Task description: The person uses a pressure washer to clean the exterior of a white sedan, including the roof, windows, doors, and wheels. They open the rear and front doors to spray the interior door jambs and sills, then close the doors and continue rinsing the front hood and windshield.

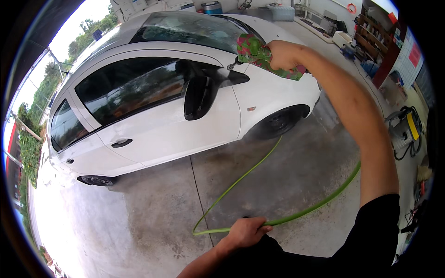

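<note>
My right hand [283, 55] is raised ahead of me and closed around a camouflage-patterned spray gun [255, 52]. A pale mist leaves its metal nozzle towards the black side mirror [200, 97] of a white car [174, 128]. The nozzle tip is apart from the car, near the front corner of the side window [135, 90]. Low in the view, close to my body, my left hand [245, 231] grips a green hose [313, 208]. Water drops cover part of the windshield [194, 29].
The hose loops over the wet concrete floor [167, 205] towards the front wheel [278, 123]. A vacuum cleaner [405, 130] with a yellow panel stands at the right. Behind it, a wooden shelf [373, 33] holds bottles. Several bins and boxes line the back wall.
</note>
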### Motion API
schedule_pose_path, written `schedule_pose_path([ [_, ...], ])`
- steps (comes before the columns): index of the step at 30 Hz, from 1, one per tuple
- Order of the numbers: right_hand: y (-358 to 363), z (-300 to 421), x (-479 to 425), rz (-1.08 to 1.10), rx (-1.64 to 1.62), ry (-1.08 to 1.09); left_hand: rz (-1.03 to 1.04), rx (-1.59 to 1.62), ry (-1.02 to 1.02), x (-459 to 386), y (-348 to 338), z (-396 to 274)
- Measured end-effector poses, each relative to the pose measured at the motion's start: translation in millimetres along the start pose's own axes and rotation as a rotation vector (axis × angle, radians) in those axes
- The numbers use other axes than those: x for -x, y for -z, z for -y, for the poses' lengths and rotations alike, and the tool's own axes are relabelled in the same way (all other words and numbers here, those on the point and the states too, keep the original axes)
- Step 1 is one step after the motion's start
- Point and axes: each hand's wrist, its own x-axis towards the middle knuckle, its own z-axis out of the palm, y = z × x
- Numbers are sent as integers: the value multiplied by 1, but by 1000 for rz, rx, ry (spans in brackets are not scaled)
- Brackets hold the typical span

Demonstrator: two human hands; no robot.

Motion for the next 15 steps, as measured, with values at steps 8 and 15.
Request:
schedule_pose_path([
  [8,6,3,48,37,-319,38,53,-42,-9,-2,-8,-11],
  [15,-18,-15,52,33,-299,6,81,-51,-13,-1,-14,-16],
])
